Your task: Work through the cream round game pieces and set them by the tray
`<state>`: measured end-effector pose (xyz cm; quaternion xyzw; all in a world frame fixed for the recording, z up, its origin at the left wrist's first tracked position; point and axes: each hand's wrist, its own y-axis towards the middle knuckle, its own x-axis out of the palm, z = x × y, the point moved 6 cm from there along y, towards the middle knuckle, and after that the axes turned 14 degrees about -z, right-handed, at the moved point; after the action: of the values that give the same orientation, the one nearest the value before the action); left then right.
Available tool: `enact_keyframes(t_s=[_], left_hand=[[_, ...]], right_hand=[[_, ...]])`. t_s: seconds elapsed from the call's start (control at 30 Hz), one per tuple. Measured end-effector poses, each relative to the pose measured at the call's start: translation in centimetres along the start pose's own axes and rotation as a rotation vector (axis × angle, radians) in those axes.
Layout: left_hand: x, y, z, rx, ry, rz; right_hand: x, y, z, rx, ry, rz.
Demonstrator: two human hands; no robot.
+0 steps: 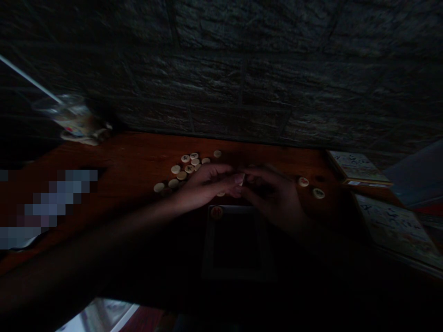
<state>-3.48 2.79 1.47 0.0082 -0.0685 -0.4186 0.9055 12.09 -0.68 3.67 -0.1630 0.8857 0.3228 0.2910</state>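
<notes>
My left hand (216,182) and my right hand (273,189) meet above the middle of the wooden table, both with fingers closed in a pinch. Between their fingertips shows a small pale thing (241,179), too dark and blurred to name. Just below the hands lies a rectangular frame (238,274) with a dark middle. A round Chinese chess piece (217,212) with a red character rests on its upper left corner. Beside and behind my left hand several more chess pieces (189,168) lie scattered, some with dark characters showing; my left hand partly hides some.
Right of my hands are a red-marked piece (303,181) and a dark-marked piece (318,193). Two flat printed boxes (360,166) (398,226) lie at the right. A plastic cup (76,117) with a straw stands back left. A stone wall (221,69) bounds the table (138,152).
</notes>
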Motion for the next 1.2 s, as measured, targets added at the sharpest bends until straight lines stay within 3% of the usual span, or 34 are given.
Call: enact_keyframes(t_s=[0.17,0.47,1.2], left_hand=[[0.11,-0.06,0.66,0.006,0.098,0.016],[0.26,-0.19,0.52,-0.004,0.08,-0.015],[0.17,-0.17,0.62,-0.006,0.13,-0.024]], right_hand=[[0.16,-0.11,0.82,0.083,0.075,-0.003],[-0.15,0.04,-0.07,-0.004,0.023,0.009],[-0.14,0.05,0.18,0.009,0.027,0.011]])
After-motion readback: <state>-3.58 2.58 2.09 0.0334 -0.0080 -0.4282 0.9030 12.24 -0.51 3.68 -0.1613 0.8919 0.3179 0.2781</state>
